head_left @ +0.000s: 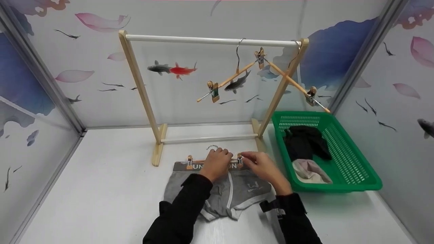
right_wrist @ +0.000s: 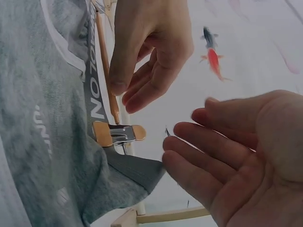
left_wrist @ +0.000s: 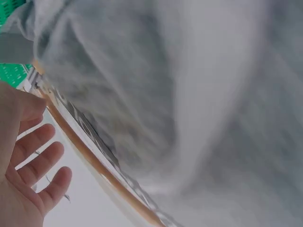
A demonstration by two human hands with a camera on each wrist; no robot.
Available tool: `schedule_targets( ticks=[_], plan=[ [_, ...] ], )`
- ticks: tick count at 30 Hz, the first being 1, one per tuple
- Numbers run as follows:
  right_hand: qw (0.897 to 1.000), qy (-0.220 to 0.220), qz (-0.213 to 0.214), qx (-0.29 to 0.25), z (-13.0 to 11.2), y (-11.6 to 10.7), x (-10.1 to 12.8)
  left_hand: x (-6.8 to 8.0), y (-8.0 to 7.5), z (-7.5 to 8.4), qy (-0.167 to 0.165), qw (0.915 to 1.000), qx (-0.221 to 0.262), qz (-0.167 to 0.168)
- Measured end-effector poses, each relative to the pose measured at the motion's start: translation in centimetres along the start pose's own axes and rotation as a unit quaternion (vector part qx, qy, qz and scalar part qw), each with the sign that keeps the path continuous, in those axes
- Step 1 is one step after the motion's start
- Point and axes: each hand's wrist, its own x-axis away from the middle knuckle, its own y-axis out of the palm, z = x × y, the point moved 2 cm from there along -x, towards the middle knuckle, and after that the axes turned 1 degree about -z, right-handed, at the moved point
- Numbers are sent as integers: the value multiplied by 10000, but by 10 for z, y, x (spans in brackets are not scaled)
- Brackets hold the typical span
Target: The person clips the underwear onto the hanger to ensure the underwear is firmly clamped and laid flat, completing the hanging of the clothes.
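Grey boxer briefs (head_left: 247, 184) with white trim lie on the white table, waistband away from me. A wooden clip hanger (left_wrist: 97, 163) runs along the waistband, its left clip (head_left: 190, 162) and right clip (right_wrist: 103, 134) on the band. My left hand (head_left: 217, 164) is over the hanger's middle, fingers loosely bent; in the left wrist view its thumb is close to the rod, and contact is unclear. My right hand (head_left: 266, 169) is beside the right clip. In the right wrist view, the right hand's (right_wrist: 236, 161) fingers are extended and apart from the clip.
Behind the briefs stands a wooden rack (head_left: 140, 84) with a white top rail (head_left: 190, 39). Another clip hanger (head_left: 284, 75) hangs at its right end. A green basket (head_left: 356, 159) on the right holds dark cloth (head_left: 305, 142) and a pale cloth (head_left: 310, 171). Printed panels enclose the table.
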Motion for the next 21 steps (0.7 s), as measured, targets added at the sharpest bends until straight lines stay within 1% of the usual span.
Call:
schedule_targets(
  ticks=[2, 4, 7, 9, 12, 15, 18, 21],
  plan=[
    [9987, -26, -514, 11, 2, 4, 1, 2, 1, -3, 13, 9997, -188, -135],
    [9955, -76, -941, 123, 5, 6, 2, 3, 2, -6, -16, 9993, -333, -195],
    [9906, -22, -1342, 270, 10, 9, 4, 5, 2, -9, -69, 9990, -398, -182],
    [9882, 21, -1478, 390, 13, 10, 6, 7, 3, -10, -82, 9991, -373, -175],
    [9862, 162, -1597, 402, 15, 11, 7, 9, 4, -9, -42, 9988, -431, -238],
    [9853, 176, -1651, 391, 17, 12, 8, 10, 5, -8, 108, 9966, -738, -348],
    [9844, 190, -1705, 382, 19, 13, 8, 10, 7, -6, 280, 9927, -1062, -494],
    [9834, 218, -1755, 412, 20, 15, 8, 11, 9, -6, 391, 9893, -1271, -605]
  ],
)
